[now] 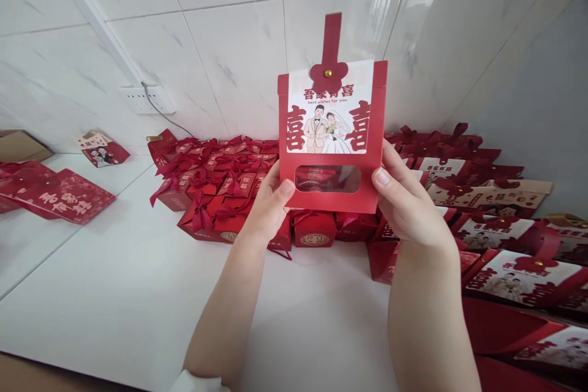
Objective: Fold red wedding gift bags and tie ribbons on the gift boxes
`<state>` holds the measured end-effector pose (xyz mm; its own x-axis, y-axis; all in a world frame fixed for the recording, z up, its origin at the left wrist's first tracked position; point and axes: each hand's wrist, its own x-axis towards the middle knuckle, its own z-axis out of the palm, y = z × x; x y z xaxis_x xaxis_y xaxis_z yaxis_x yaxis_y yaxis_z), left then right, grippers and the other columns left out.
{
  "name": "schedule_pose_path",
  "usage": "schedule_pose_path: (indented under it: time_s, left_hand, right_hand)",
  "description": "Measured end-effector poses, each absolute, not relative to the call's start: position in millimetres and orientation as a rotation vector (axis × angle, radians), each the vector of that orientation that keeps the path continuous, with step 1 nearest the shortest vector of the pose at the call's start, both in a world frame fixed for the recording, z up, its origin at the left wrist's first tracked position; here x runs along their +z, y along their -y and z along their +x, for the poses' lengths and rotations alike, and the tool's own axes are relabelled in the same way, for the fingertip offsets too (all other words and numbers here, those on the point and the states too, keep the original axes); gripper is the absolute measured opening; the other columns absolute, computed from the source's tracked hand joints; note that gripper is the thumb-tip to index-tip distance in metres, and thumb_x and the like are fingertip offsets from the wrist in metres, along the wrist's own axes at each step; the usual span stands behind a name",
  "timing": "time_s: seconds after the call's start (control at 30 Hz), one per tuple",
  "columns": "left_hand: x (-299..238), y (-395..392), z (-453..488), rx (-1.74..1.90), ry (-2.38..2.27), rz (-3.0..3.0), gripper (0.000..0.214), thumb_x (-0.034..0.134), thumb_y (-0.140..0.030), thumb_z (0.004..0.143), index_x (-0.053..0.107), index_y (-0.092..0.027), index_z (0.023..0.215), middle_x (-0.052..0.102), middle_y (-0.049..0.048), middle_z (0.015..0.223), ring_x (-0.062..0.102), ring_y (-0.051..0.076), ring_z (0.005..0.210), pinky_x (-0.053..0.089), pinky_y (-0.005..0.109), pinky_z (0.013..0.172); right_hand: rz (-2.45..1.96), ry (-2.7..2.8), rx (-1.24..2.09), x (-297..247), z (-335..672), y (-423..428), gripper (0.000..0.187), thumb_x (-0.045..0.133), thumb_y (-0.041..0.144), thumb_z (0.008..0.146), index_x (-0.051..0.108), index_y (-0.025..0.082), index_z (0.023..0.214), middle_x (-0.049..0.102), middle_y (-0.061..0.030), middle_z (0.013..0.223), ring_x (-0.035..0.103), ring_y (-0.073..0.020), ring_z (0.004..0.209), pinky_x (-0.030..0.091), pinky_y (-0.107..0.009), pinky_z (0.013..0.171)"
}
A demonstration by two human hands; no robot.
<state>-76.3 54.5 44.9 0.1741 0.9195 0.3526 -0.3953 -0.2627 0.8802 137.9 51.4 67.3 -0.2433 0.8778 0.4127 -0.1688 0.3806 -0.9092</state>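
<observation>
I hold a red wedding gift bag [331, 128] upright in front of me with both hands. Its white front panel shows a drawn couple and red characters. A flower-shaped clasp with a gold stud sits at the top, its strap sticking up. Through a clear window low on the front something red shows inside. My left hand [269, 202] grips the bag's lower left corner, thumb on the front. My right hand [404, 199] grips the lower right corner the same way.
Several small red ribboned boxes [215, 187] are massed on the white floor [138, 275] against the tiled wall. More red gift bags [519, 263] lie stacked at the right. Flat red bags [64, 196] lie at the left. A wall socket [147, 100] with a cable sits low on the wall.
</observation>
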Motion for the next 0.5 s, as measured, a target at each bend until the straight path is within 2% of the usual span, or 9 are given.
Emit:
schedule_pose_path:
  time_s: [0.1, 0.23, 0.4, 0.5]
  left_hand:
    - [43.0, -55.1, -74.9, 1.392, -0.610, 1.189, 0.065, 0.070, -0.069, 0.078, 0.066, -0.024, 0.124, 0.072, 0.0100, 0.121, 0.067, 0.032, 0.119, 0.062, 0.041, 0.092]
    - [41.3, -55.1, -74.5, 1.377, -0.701, 1.125, 0.060, 0.065, -0.067, 0.084, 0.066, -0.024, 0.125, 0.074, 0.0082, 0.113, 0.071, 0.028, 0.110, 0.066, 0.035, 0.081]
    - [47.0, -52.8, -70.6, 1.308, -0.795, 1.070, 0.058, 0.064, -0.064, 0.086, 0.065, -0.023, 0.127, 0.073, 0.0098, 0.117, 0.069, 0.029, 0.112, 0.066, 0.030, 0.073]
    - [49.9, -51.5, -68.7, 1.294, -0.822, 1.063, 0.055, 0.062, -0.063, 0.088, 0.064, -0.023, 0.126, 0.072, 0.0101, 0.121, 0.068, 0.029, 0.114, 0.066, 0.030, 0.073]
  right_hand:
    - [-0.666, 1.475, 1.181, 67.0, 137.8, -51.3, 0.066, 0.062, 0.057, 0.093, 0.038, 0.046, 0.153, 0.057, 0.0043, 0.150, 0.047, -0.0325, 0.145, 0.053, -0.050, 0.111]
    - [-0.703, 1.436, 1.237, 65.4, 136.9, -52.4, 0.064, 0.059, 0.056, 0.095, 0.037, 0.046, 0.154, 0.053, 0.0056, 0.154, 0.044, -0.0315, 0.147, 0.052, -0.049, 0.113]
    - [-0.825, 1.399, 1.268, 62.6, 138.0, -53.7, 0.063, 0.054, 0.059, 0.096, 0.036, 0.046, 0.155, 0.040, 0.0090, 0.162, 0.038, -0.0305, 0.151, 0.046, -0.050, 0.119]
    - [-0.864, 1.396, 1.258, 63.0, 137.9, -53.6, 0.064, 0.055, 0.061, 0.095, 0.036, 0.046, 0.155, 0.039, 0.0097, 0.163, 0.034, -0.0298, 0.153, 0.043, -0.049, 0.121]
